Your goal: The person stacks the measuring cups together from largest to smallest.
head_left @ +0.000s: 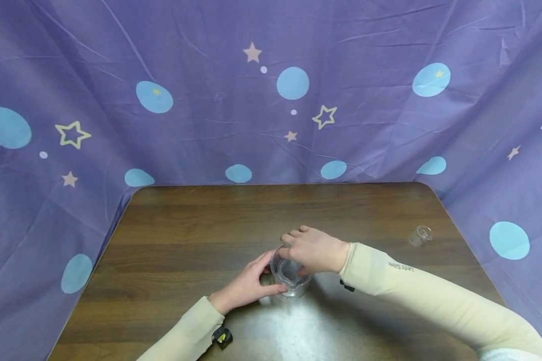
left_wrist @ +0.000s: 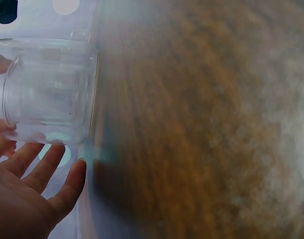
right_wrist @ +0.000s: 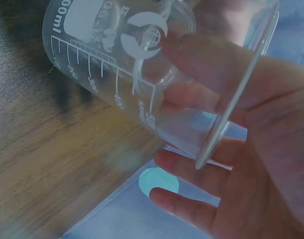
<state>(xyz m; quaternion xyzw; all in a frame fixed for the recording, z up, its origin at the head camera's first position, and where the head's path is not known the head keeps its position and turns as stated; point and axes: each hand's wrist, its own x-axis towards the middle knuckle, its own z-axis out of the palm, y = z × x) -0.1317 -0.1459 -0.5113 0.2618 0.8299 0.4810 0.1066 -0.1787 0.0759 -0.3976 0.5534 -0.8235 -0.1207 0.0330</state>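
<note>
- Glass forms the large clear cylindrical beaker with white printed graduations (right_wrist: pixel 99 82); it stands on the table between both hands, its thick rim rounded.
- Nested inside the large beaker is a smaller clear glass beaker (left_wrist: pixel 47 97), smooth-walled, with a rolled rim.
- Left hand (head_left: pixel 248 286): thumb and fingers curve round the large beaker's outer wall.
- Right hand (head_left: pixel 314 248): thumb and finger reach inside the large beaker, pinching the smaller one near its rim.
- Brown wood-grained tabletop (head_left: pixel 198 225) beneath the large beaker, glossy nearest the person.
- Wrinkled purple fabric curtain (head_left: pixel 208 50) beyond the large beaker, printed with blue rounds and stars.
</note>
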